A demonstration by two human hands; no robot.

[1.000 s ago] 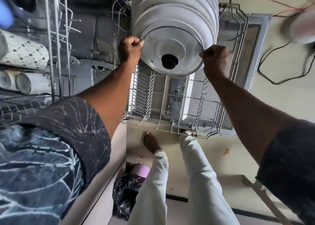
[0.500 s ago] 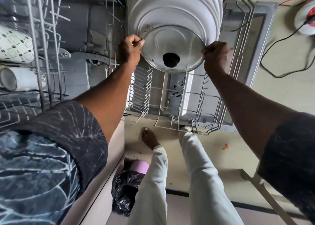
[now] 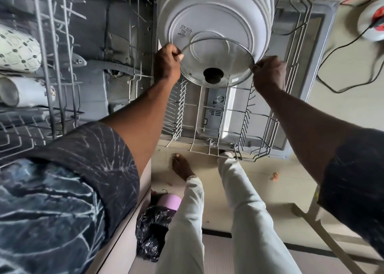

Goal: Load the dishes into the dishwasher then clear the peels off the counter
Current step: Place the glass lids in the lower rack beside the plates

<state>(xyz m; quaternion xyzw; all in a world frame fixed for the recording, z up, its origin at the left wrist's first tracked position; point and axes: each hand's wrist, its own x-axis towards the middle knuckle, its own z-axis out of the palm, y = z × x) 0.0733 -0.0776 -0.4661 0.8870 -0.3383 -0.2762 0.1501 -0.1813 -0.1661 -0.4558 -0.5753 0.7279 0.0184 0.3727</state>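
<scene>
Clear round glass lid (image 3: 218,55) has edged nearer, off the stacked white plates (image 3: 207,10); left hand (image 3: 167,61) and right hand (image 3: 269,71) pinch its rim.

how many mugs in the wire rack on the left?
2. A patterned mug lies on its side at the left edge, and a plain white mug lies on its side just below it in the picture. More may be hidden past the frame edge.
</scene>
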